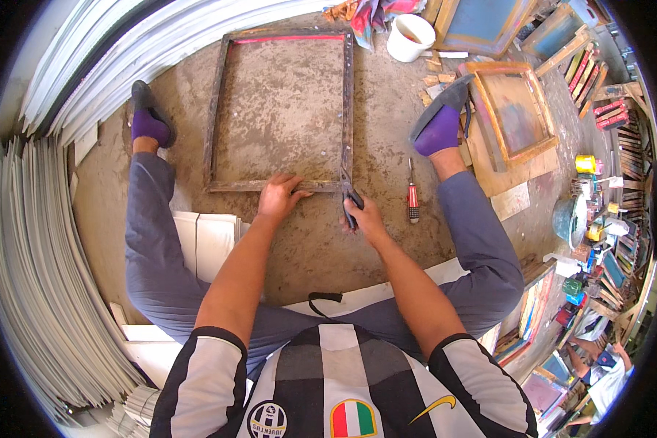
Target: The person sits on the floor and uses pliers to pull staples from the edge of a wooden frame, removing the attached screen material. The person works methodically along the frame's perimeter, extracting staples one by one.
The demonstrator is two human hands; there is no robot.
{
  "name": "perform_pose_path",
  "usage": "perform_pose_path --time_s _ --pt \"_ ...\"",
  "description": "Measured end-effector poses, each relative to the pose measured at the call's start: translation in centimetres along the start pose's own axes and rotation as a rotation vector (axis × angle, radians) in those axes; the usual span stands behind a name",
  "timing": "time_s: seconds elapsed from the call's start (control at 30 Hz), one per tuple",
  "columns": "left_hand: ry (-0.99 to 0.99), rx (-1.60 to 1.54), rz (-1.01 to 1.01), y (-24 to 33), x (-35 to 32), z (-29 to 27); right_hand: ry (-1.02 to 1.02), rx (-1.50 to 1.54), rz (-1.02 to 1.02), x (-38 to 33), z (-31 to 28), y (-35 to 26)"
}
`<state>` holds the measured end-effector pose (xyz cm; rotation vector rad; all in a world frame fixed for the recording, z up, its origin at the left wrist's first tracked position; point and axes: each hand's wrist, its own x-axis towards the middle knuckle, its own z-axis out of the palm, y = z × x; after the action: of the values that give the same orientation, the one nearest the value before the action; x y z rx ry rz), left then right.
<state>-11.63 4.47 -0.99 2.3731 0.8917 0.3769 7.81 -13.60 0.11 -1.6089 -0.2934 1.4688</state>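
Note:
A worn wooden frame (pixel 349 109) lies flat on the floor between my legs, with no panel or mesh across it and a red strip along its far inner edge. My left hand (pixel 279 197) is closed over the near bar, right of its middle, the thumb pointing right along the wood. In my right hand (pixel 366 220) is a pair of pliers (pixel 354 198) with dark handles. Their jaws meet the frame's near right corner; whatever they may grip there is too small to make out. A screwdriver (pixel 414 201) with a red and black handle lies on the floor right of my right hand.
Tall stacks of pale sheets (pixel 44 270) line the left side. At the far right stand a white bucket (pixel 410 38), an orange-brown framed screen (pixel 515 109) and wood scraps. Paint pots and tools crowd the right edge, where another person (pixel 607 379) works. My feet flank the frame.

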Motion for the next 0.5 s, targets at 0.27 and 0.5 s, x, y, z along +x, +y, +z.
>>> perform_pose_path --time_s 0.27,0.5 --pt "0.029 0.003 0.015 -0.1 0.0 0.0 -0.281 -0.147 0.22 -0.2 -2.8 -1.7" --pt "0.162 0.133 0.201 5.6 -0.3 0.8 -0.241 -0.196 0.213 -0.4 -4.6 -0.5"
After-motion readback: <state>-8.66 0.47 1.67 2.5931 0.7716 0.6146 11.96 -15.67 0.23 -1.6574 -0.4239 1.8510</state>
